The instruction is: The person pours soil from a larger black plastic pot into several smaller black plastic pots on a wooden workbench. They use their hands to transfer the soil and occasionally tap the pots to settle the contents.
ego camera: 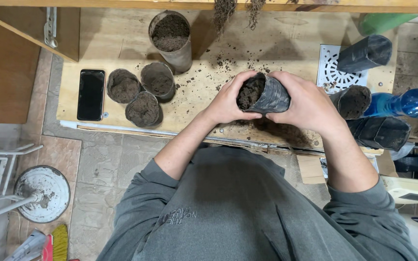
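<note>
Both of my hands grip a black plastic grow bag (266, 94) filled with dark soil, tilted so its open mouth faces left. My left hand (228, 100) wraps the mouth end, thumb under the rim. My right hand (306, 104) closes around the bag's bottom end. The bag hovers just above a wooden board (122, 43) scattered with loose soil.
Three soil-filled bags (142, 92) cluster at the board's left, a taller one (171, 36) behind them. A black phone (91, 94) lies at the far left. More bags (354, 100) and a blue spray bottle (407, 102) sit to the right, beside a white drain grate (330, 67).
</note>
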